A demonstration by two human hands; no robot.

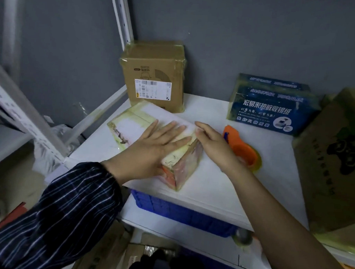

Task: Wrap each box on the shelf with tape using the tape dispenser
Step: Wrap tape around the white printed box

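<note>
Head view | taped white box [132, 122] is laid on the shelf [221, 189] | left hand [151, 147] is pressed flat on top — fingers released, straight | right hand [212, 144] is laid along its right edge, fingers released | tape dispenser [243, 151] is set just beside.

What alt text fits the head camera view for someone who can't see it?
Left hand and right hand rest on a tape-wrapped white box on a shelf; an orange tape dispenser lies alongside. A brown box and blue box stand behind.
</note>
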